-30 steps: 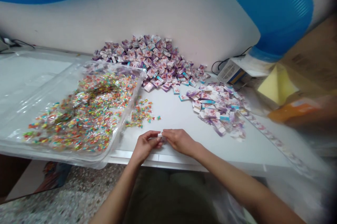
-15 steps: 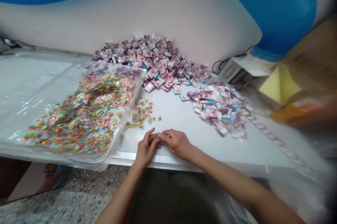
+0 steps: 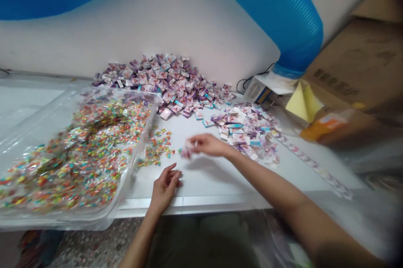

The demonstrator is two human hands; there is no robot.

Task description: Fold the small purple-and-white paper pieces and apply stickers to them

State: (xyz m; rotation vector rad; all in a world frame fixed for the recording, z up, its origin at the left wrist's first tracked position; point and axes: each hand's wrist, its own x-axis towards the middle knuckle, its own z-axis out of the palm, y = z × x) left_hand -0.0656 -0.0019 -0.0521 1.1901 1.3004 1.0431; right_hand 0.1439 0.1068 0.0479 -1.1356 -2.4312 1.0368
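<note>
White-and-pink packet (image 3: 188, 149), blurred, pinched by the right hand (image 3: 210, 145), while the left hand (image 3: 165, 189) rests half-open and empty.

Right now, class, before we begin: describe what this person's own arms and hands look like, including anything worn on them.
The left forearm and right forearm are bare, with no sleeves in view. The left hand and right hand are ungloved, and no ring, watch or bracelet shows on either.
</note>
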